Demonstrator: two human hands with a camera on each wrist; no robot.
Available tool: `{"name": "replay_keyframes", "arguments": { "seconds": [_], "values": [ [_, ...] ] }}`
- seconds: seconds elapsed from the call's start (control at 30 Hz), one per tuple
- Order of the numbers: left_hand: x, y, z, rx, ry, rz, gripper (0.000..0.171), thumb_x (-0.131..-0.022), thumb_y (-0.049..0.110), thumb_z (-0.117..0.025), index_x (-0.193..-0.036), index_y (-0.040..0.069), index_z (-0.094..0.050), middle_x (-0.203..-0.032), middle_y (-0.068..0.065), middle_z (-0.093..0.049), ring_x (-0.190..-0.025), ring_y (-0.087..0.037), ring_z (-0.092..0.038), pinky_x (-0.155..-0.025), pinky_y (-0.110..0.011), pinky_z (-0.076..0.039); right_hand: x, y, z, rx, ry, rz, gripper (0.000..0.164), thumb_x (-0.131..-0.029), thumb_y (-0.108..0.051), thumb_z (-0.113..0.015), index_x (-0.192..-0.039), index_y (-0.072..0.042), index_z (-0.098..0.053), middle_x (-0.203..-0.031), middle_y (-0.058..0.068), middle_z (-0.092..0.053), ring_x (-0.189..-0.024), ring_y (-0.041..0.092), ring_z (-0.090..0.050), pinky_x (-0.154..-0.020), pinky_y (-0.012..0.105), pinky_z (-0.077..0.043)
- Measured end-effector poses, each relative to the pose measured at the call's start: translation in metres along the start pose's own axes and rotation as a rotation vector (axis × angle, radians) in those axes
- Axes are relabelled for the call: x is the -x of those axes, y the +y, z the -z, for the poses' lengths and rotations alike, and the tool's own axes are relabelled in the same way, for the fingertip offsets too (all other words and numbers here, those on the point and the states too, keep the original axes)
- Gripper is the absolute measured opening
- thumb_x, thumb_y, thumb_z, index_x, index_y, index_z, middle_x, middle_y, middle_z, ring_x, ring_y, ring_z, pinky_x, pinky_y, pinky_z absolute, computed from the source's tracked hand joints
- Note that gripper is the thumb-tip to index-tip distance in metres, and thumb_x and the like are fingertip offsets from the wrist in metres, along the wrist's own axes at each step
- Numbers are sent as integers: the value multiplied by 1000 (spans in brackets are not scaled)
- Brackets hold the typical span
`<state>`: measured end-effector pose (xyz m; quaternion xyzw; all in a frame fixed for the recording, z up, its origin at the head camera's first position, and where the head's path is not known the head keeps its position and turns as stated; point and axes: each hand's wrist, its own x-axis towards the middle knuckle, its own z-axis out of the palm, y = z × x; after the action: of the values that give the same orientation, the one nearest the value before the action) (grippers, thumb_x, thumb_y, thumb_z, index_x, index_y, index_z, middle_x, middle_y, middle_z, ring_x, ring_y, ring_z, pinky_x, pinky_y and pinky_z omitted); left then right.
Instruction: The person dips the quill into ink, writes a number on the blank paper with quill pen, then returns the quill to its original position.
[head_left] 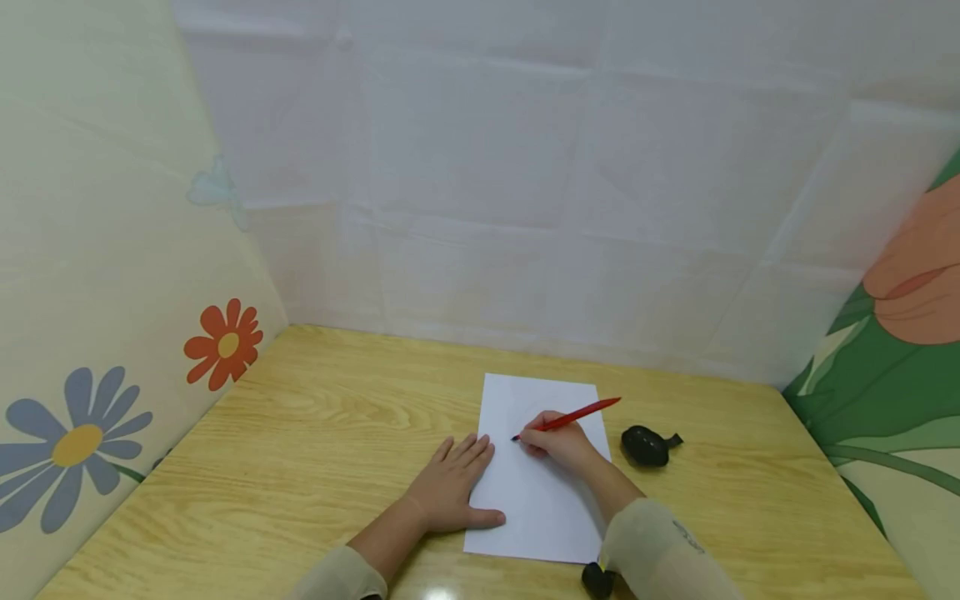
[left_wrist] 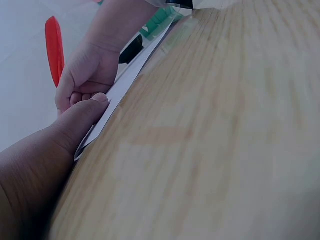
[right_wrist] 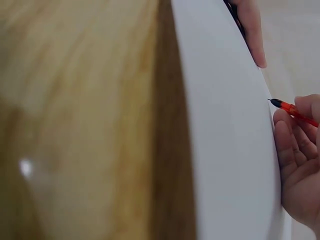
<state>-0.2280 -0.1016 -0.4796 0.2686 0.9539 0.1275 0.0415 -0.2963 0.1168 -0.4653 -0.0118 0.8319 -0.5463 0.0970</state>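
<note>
A sheet of white paper (head_left: 540, 508) lies on the wooden table between the two hands. My right hand (head_left: 562, 442) pinches a slim red pen (head_left: 581, 412), its black tip pointing down-left at the sheet. In the right wrist view that dark tip (right_wrist: 274, 102) is right at the paper's surface, with the lower fingers curled beneath the pen. My left hand (head_left: 450, 487) rests flat with straight fingers across the sheet's left edge, thumb spread over the paper. No marks show on the sheet in the head view.
Right of the paper sits a glossy black rounded object (head_left: 645, 447) with a small tab. Another small black object (head_left: 597, 580) is partly hidden by the right sleeve (head_left: 660, 550). A pale cloth wall (head_left: 480, 167) stands behind the table, with flower-printed cloth (head_left: 75, 446) at the sides.
</note>
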Motion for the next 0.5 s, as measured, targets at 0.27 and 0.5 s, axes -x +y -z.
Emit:
{"name": "replay_keyframes", "arguments": {
  "seconds": [0.27, 0.5],
  "values": [
    [0, 0, 0, -4, 4, -4, 103, -82, 75, -53, -155, 7, -29, -163, -7, -26, -152, -26, -19, -123, -53, -12, 3, 0, 0, 7, -27, -13, 14, -86, -19, -73, -88, -5, -70, -69, -1, -67, -64, 11, -61, -62, 22, -51],
    [0, 0, 0, -8, 8, -4, 102, -82, 75, -53, -155, 8, -29, -163, -7, -26, -152, -26, -19, -123, -53, -12, 5, 1, 1, -2, -50, 19, 15, -85, -18, -74, -88, -3, -70, -68, -2, -66, -62, 10, -59, -61, 22, -50]
  ]
}}
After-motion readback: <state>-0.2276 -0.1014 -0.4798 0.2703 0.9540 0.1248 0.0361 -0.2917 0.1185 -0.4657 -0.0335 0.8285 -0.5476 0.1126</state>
